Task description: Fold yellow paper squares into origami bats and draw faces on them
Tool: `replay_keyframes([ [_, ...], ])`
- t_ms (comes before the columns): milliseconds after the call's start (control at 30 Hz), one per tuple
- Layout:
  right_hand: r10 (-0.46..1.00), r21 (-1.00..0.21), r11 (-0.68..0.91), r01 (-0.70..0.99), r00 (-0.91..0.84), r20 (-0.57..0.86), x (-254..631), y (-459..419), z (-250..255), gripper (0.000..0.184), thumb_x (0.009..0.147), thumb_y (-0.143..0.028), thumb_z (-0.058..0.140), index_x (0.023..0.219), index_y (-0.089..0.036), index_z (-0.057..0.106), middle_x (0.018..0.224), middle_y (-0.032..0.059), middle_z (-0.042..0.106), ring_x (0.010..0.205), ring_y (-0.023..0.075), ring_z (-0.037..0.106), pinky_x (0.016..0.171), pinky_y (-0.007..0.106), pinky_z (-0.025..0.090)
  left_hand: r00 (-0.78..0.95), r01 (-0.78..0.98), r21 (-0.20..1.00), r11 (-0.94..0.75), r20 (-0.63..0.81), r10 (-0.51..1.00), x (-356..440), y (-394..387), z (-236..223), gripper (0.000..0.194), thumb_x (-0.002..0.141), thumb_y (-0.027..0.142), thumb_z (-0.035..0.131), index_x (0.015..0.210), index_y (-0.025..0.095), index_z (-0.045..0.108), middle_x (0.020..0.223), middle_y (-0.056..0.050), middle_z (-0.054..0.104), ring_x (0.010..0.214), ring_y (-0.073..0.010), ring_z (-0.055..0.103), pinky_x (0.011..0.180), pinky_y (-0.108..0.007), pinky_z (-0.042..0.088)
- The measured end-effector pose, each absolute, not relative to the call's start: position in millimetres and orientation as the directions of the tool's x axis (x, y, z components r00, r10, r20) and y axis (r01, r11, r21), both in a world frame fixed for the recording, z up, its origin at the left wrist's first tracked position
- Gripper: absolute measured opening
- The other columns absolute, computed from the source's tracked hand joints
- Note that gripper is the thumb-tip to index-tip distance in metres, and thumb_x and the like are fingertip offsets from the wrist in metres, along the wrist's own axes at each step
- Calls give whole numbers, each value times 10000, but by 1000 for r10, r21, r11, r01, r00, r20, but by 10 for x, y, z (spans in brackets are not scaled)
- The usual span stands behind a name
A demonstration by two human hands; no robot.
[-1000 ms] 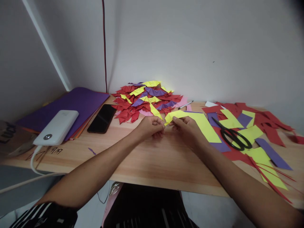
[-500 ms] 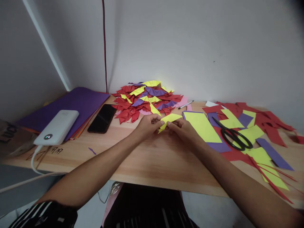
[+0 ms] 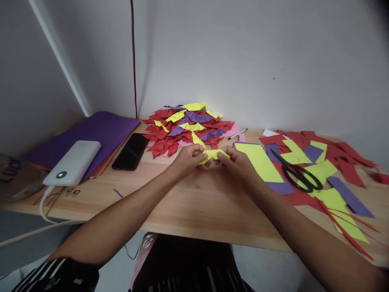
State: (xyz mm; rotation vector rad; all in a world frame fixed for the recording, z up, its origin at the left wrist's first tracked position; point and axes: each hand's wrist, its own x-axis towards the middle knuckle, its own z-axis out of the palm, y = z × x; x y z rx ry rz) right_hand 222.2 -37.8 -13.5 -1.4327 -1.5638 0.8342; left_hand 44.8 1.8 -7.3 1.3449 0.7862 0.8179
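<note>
A small piece of folded yellow paper (image 3: 212,154) is stretched level between my two hands, just above the table. My left hand (image 3: 192,159) pinches its left end between thumb and fingers. At the other end, my right hand (image 3: 233,161) grips it the same way, thumb on the near face. Parts of the paper are covered by the fingers. Behind my hands lies a heap of folded paper shapes (image 3: 199,117) in red, yellow and purple. Close to my right hand rests a stack of yellow and purple sheets (image 3: 259,162).
Black-handled scissors (image 3: 299,176) lie on paper scraps (image 3: 349,158) at the right. A pen (image 3: 238,134) is near the wall. On the left are a phone (image 3: 131,152), large purple sheets (image 3: 106,125) and a white power bank (image 3: 73,162) with a cable.
The yellow paper has turned from a slanted, pointed shape to a level, narrower strip. Both hands have shifted slightly and still grip it.
</note>
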Motion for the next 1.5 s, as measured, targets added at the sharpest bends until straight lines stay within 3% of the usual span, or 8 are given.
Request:
replay_keyframes([
  [300, 990, -901, 119, 417, -119, 76, 2199, -384, -158, 259, 837, -429, 547, 778, -180, 585, 765, 27, 663, 664, 148, 571, 598, 259, 389, 401, 0, 998, -62, 57, 914, 409, 58, -116, 202, 724, 231, 650, 882, 107, 663, 769, -38, 650, 658, -99, 577, 616, -224, 448],
  [567, 997, -933, 73, 354, -57, 56, 2196, -383, -149, 303, 827, -475, 564, 818, -175, 607, 790, 54, 692, 702, 165, 618, 647, 280, 442, 296, 148, 935, -323, 270, 916, 398, 68, -96, 180, 752, 196, 604, 919, 139, 637, 806, -25, 627, 722, -111, 560, 670, -239, 452],
  [767, 997, -941, 60, 333, -62, 42, 2219, -382, -150, 336, 838, -492, 553, 811, -172, 651, 818, 61, 706, 737, 166, 622, 675, 282, 451, 400, 410, 671, -617, 476, 783, 416, -15, -61, 304, 731, 73, 544, 994, 179, 654, 995, -50, 650, 941, -171, 568, 834, -311, 455],
  [900, 996, -947, 65, 314, -77, 43, 2212, -397, -138, 334, 842, -484, 557, 832, -171, 675, 845, 64, 711, 771, 173, 627, 710, 292, 455, 489, 469, 494, -733, 545, 680, 414, -32, -86, 364, 772, 82, 525, 1104, 184, 632, 1076, -68, 625, 1035, -201, 533, 917, -361, 423],
  [1033, 998, -950, 50, 307, -57, 34, 2191, -413, -114, 360, 838, -508, 555, 800, -175, 688, 805, 55, 710, 736, 170, 618, 673, 279, 444, 529, 474, 408, -780, 576, 623, 405, -53, -101, 367, 797, 106, 514, 1138, 193, 617, 1088, -68, 618, 1039, -207, 529, 913, -366, 415],
  [1200, 999, -973, -13, 230, -47, -24, 2174, -412, -114, 436, 831, -575, 528, 766, -168, 669, 741, 53, 690, 653, 158, 584, 611, 265, 419, 536, 469, 410, -782, 572, 621, 414, -67, -127, 410, 817, 169, 530, 1227, 178, 555, 1172, -91, 622, 1093, -227, 537, 929, -385, 414],
  [1500, 997, -989, 13, 149, -81, 1, 2186, -394, -181, 385, 846, -526, 543, 716, -171, 614, 636, -2, 595, 575, 124, 490, 559, 255, 353, 548, 479, 459, -748, 509, 663, 427, -114, -123, 406, 816, 190, 519, 1220, 164, 552, 1187, -113, 646, 1103, -242, 582, 946, -393, 429],
])
